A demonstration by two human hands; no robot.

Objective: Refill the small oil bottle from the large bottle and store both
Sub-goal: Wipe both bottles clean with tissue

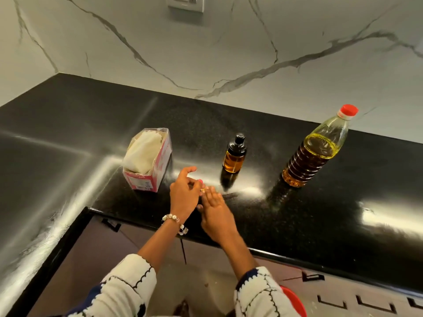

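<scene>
A small amber oil bottle (234, 154) with a black spray cap stands upright on the black counter (320, 213). To its right stands the large clear oil bottle (313, 149), red cap on, roughly two-thirds full of yellow oil. My left hand (184, 192) and my right hand (214, 213) meet over the counter's front edge, in front and left of the small bottle. Their fingers touch each other, relaxed, and neither hand holds a bottle. Something small and pale shows between the fingertips; I cannot tell what it is.
A pink tissue box (147, 160) with white tissue sticking out sits left of the hands. A marble backsplash with a wall socket (185, 4) rises behind the counter. Cabinet fronts with black handles (332, 303) run below the edge. A red object (294, 300) shows low right.
</scene>
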